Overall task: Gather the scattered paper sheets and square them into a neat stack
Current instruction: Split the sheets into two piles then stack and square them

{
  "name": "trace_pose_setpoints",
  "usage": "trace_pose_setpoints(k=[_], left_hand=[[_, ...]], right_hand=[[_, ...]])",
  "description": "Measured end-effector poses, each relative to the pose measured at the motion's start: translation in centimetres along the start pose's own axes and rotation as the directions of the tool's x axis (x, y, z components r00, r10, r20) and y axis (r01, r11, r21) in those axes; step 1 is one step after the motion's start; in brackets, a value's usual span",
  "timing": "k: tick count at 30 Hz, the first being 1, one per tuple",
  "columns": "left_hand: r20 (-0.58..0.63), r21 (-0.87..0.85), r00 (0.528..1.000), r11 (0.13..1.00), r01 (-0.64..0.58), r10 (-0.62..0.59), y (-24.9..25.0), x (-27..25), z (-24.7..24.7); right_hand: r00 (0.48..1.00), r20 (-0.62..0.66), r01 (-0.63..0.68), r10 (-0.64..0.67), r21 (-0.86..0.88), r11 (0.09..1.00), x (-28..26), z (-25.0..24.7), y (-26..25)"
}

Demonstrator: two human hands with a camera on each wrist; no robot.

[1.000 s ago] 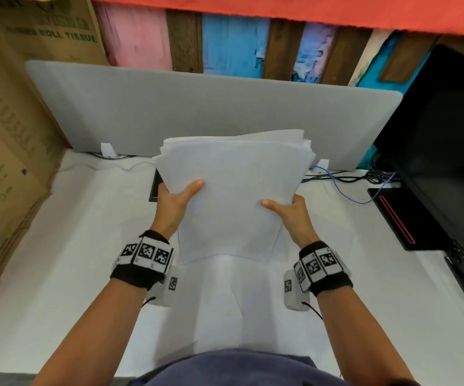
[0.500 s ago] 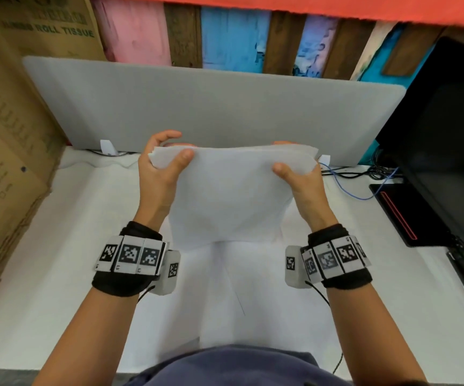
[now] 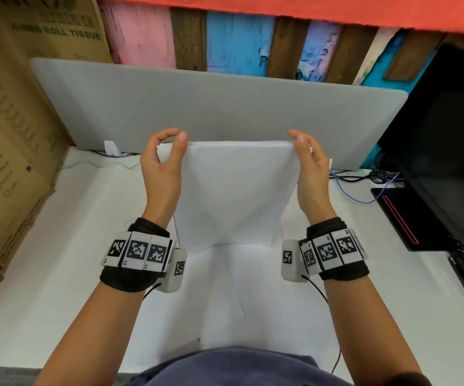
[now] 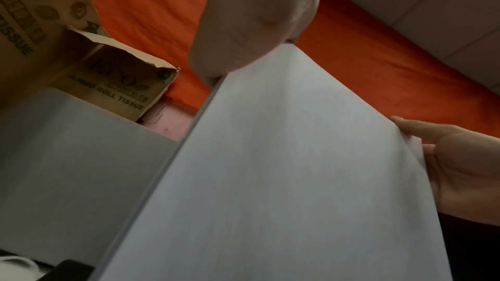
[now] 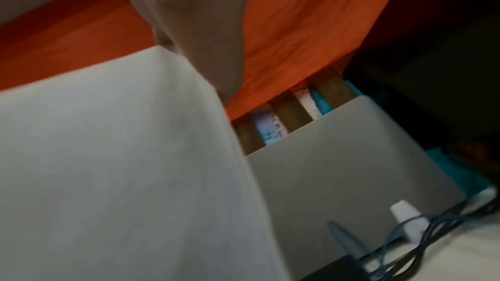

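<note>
A stack of white paper sheets stands upright on its bottom edge on the white table, seen broadside in the head view. My left hand grips its upper left corner, thumb in front and fingers curled behind. My right hand grips the upper right corner the same way. The left wrist view shows the stack from below, with my left thumb at its top corner and my right hand at the far edge. In the right wrist view the paper fills the left side.
More white sheets lie flat on the table under my wrists. A grey divider panel stands behind the stack. Cardboard boxes line the left side. A black monitor, its base and cables fill the right.
The stack went from being held slanted and fanned to standing upright on its bottom edge. Both hands slid up from its lower sides to its top corners, and its edges look more even.
</note>
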State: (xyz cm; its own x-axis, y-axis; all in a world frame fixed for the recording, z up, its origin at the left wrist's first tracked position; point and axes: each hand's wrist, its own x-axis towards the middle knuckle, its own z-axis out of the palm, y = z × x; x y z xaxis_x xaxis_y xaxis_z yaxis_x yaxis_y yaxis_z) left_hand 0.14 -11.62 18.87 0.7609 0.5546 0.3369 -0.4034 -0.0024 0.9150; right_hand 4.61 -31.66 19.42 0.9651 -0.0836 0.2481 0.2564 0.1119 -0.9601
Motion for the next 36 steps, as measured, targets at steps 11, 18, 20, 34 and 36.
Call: trace_pose_setpoints(k=[11,18,20,34,36], left_hand=[[0.198,0.124,0.913,0.933,0.337,-0.356,-7.1,-2.9,-3.1],[0.168,0.054,0.927,0.943,0.33,-0.334,-6.4,-2.6,-3.2],[0.162,0.056,0.93,0.944,0.326,-0.331,-6.5,-3.0,-3.8],[0.285,0.248,0.845,0.886,0.392,-0.453,-9.3,-5.9,-4.4],[0.252,0.256,0.858,0.886,0.387,-0.448,-9.7,-6.1,-4.3]], right_hand=[[0.902,0.15,-0.387,0.405,-0.136,0.912,-2.8,-1.9,8.8],[0.924,0.076,-0.369,0.375,-0.088,0.925,-2.3,-0.8,7.7],[0.927,0.075,-0.361,0.367,-0.075,0.929,-2.9,-1.1,7.6],[0.917,0.011,-0.396,0.399,-0.108,0.912,-4.4,-2.3,9.1],[0.93,0.051,-0.351,0.365,-0.176,0.92,-4.3,-2.7,9.1]])
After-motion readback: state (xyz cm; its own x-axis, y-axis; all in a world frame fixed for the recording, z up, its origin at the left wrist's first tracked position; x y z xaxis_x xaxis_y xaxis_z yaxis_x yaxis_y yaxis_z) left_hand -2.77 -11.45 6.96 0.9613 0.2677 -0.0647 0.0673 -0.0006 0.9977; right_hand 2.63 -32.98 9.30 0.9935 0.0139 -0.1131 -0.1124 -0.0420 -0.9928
